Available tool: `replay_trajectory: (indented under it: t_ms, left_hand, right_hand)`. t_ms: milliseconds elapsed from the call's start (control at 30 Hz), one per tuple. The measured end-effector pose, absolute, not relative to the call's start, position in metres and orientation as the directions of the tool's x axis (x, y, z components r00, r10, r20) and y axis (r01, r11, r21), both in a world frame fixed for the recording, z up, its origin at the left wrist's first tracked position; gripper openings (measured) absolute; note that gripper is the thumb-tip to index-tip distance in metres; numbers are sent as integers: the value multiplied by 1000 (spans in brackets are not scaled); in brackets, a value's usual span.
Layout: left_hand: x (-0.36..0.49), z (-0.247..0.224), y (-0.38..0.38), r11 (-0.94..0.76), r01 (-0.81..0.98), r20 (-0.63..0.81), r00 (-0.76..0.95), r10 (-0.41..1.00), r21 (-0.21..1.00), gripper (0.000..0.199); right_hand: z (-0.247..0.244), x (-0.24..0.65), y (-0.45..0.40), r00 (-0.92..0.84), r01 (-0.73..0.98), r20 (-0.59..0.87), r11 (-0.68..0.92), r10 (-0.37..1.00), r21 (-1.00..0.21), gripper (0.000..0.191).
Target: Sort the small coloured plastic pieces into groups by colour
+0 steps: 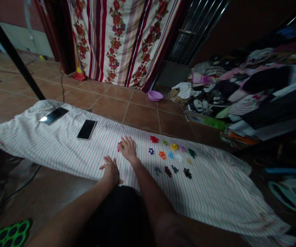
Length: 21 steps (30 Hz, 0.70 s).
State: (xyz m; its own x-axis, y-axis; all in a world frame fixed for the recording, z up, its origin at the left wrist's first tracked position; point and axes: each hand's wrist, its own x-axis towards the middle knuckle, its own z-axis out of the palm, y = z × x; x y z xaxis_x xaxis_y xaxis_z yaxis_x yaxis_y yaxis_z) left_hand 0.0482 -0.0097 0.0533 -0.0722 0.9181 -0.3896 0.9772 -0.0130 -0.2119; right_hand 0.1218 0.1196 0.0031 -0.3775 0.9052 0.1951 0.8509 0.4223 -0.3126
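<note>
My right hand [128,149] is over a small pile of mixed-colour bead-like pieces [119,147], fingers spread and partly covering it. Nearer my body, my left hand [111,171] rests on the striped cloth [209,195] with its fingers apart and nothing visible in it. To the right lie several heaps sorted by colour, among them red pieces [154,139], yellow pieces [174,146], orange pieces [162,155], dark green pieces [192,153] and black pieces [187,173]. The pieces are too small to name exactly. A small tan object [121,181] is partly hidden beside my left wrist.
Left on the cloth are a phone [87,129] and a dark, shiny flat device [54,116]. Beyond it, a purple basin [155,96] stands on the tiled floor. Clothes [222,82] are heaped at right. A dark pole [16,55] rises behind the left end.
</note>
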Motion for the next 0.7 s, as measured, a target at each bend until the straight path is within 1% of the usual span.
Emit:
replay_trajectory:
  t_ms: [67,133,233,367,433,500,567,633,700]
  left_hand:
    - [48,52,-10,13,985,-374,-79,924,-174,114]
    - [49,52,-10,29,986,-371,-89,924,-163,113]
    - [50,52,-10,23,982,-385,-95,918,-187,110]
    - [50,54,-10,-9,972,-395,-87,915,-235,104]
    - [50,55,-11,-26,968,-397,-77,915,-249,103]
    - [49,55,-11,-29,967,-390,-74,918,-253,103]
    - [49,55,-11,-26,968,-384,-74,921,-248,105]
    - [48,54,-11,-23,969,-388,-76,919,-244,108]
    - [48,54,-11,-24,971,-395,-74,916,-238,110]
  right_hand:
    - [4,119,117,-484,804,199,523,852,-283,48]
    - [5,117,111,-557,765,199,592,806,-255,46]
    - [9,116,100,-597,741,207,632,775,-228,45]
    - [17,122,83,-600,727,252,649,759,-225,45]
    - [16,128,75,-516,778,276,579,811,-243,47]
    - [12,134,67,-353,865,270,423,896,-272,53]
    - [5,135,62,-225,915,237,289,945,-280,61]
    - [-1,133,61,-204,927,211,258,956,-272,67]
    - [-5,127,63,-225,921,208,277,952,-273,70]
